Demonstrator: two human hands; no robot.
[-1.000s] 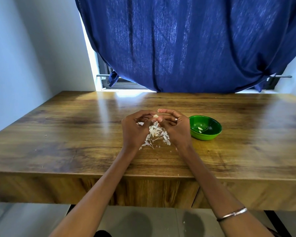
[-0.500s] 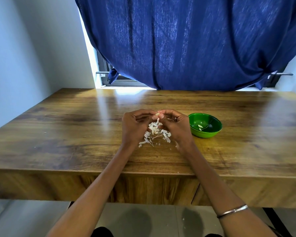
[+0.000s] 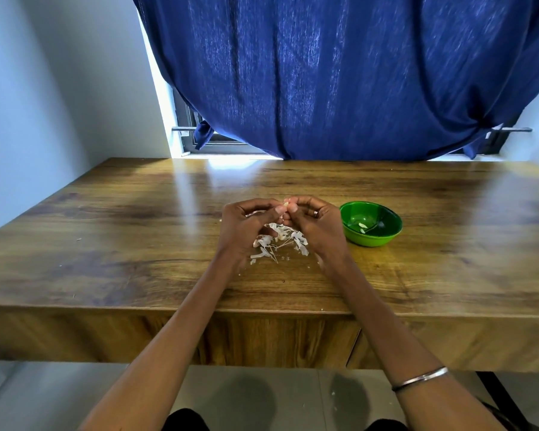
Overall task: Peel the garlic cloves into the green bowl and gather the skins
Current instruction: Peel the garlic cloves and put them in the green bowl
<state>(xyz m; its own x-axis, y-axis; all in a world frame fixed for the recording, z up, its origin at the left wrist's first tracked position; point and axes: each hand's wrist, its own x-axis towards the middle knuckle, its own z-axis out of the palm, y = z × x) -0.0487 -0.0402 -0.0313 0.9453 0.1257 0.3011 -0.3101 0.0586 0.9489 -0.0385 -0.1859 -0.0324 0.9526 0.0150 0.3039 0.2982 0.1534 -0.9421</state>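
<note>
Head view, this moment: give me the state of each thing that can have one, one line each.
left hand: fingers curled, pinching the garlic clove
right hand: fingers curled, pinching the same clove
garlic clove: held above the table between both hands' fingertips
skins: loose pile on the table under the hands
green bowl: upright, holding a few pale pieces
curtain: drawn across the window

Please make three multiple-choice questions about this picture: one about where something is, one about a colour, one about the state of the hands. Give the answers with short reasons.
1. Where do the skins lie?
A. in the bowl
B. on the table between the hands
C. on the floor

2. What colour is the bowl?
A. green
B. blue
C. white

3. What do the hands do?
A. lie flat on the table
B. both pinch a clove
C. lift the bowl

Answers:
1 B: the pile lies on the table.
2 A: its wall is green.
3 B: left hand and right hand meet at the clove.
</note>
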